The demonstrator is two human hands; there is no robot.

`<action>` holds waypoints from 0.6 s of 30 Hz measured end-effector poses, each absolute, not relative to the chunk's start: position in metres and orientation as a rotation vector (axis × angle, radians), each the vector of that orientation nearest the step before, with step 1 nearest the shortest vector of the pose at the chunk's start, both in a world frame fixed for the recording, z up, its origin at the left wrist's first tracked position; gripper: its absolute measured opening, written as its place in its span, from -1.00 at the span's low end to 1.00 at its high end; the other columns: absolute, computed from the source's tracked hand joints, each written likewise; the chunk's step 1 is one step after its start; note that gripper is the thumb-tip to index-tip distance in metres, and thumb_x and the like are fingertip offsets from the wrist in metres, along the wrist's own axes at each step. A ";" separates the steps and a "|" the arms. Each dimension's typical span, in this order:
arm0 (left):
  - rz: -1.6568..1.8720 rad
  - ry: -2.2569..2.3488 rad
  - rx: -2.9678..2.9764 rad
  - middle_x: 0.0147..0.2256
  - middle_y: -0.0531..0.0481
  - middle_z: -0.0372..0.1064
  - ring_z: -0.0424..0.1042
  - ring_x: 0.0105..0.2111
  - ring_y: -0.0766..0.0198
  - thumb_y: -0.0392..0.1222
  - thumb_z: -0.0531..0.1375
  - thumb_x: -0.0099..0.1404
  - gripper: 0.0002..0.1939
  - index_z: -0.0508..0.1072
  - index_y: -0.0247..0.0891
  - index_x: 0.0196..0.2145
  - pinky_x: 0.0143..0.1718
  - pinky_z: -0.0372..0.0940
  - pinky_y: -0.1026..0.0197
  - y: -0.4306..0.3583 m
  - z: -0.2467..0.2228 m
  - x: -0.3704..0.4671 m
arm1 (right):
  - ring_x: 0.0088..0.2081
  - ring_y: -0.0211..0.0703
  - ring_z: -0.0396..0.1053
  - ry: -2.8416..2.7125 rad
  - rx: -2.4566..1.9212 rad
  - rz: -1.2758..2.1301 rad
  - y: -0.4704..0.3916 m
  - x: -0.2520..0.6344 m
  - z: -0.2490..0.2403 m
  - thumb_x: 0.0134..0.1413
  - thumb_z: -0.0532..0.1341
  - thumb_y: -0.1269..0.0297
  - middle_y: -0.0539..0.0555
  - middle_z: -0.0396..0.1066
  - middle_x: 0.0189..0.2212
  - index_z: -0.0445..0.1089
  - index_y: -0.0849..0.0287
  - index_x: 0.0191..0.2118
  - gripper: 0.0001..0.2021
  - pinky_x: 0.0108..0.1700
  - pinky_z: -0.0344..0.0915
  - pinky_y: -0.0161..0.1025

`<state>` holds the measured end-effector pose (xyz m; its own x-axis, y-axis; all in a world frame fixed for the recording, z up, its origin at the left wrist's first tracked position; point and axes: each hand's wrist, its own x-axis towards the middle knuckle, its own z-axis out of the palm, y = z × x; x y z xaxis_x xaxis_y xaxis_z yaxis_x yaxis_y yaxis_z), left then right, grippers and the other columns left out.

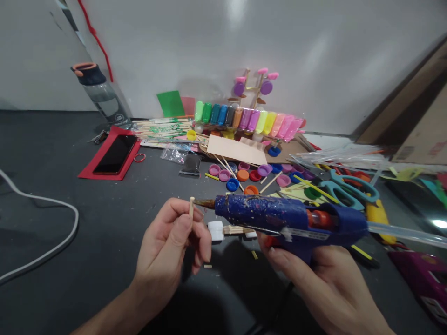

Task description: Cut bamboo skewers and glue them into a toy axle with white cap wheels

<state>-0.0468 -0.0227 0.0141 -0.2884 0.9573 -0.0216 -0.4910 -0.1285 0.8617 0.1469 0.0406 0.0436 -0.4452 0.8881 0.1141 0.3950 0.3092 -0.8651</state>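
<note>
Between the thumb and fingers of my left hand (171, 246) a short wooden stick (192, 207) stands upright. My right hand (324, 279) is wrapped round the handle of a blue hot glue gun (261, 214), fingers at its red trigger. The metal nozzle (206, 204) points left, and its tip is at the upper end of the stick, touching or almost touching it. A clear glue stick (408, 231) juts from the gun's rear. Below the gun, partly hidden, lies a small piece of wooden sticks (239, 230) with white round ends. Tiny stick offcuts (254, 255) lie nearby.
Behind the hands are several coloured bottle caps (242, 175), a cardboard strip (237, 150) and packs of coloured clay (244, 120). Teal scissors (349, 190) lie at right. A phone (115, 154) on red paper, a water bottle (104, 97) and a white cable (75, 214) are at left.
</note>
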 end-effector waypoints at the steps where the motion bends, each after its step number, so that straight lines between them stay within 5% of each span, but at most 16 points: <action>1: 1.659 0.964 0.681 -0.64 0.08 0.40 0.23 -0.67 0.42 -0.11 0.13 0.42 -0.84 0.41 -0.17 -0.32 -0.68 0.18 0.46 -0.023 0.015 -0.047 | -0.58 -0.16 0.39 -1.984 -1.131 1.063 0.041 0.147 0.044 0.13 0.26 0.10 -0.01 0.47 -0.62 0.54 0.06 -0.45 -0.77 -0.38 0.45 -0.28; 11: 1.602 0.908 0.631 -0.63 0.08 0.39 0.23 -0.69 0.42 -0.08 0.12 0.42 -0.82 0.39 -0.20 -0.30 -0.68 0.19 0.44 -0.024 0.017 -0.048 | -0.63 -0.23 0.27 -1.986 -1.121 1.057 0.041 0.147 0.043 0.13 0.25 0.14 -0.06 0.34 -0.69 0.46 0.06 -0.55 -0.73 -0.42 0.42 -0.32; 18: 1.548 0.855 0.610 -0.61 0.10 0.41 0.23 -0.68 0.43 -0.10 0.11 0.43 -0.83 0.38 -0.21 -0.29 -0.67 0.21 0.45 -0.025 0.017 -0.051 | -0.57 -0.24 0.37 -2.007 -1.105 1.033 0.042 0.146 0.045 0.14 0.24 0.20 -0.05 0.46 -0.61 0.50 0.11 -0.48 -0.78 -0.49 0.36 -0.40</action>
<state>-0.0506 -0.0252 0.0171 -0.1580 0.9836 -0.0871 -0.5974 -0.0249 0.8015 0.1459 0.0424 0.0449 -0.4590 0.8769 0.1426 0.3933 0.3445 -0.8524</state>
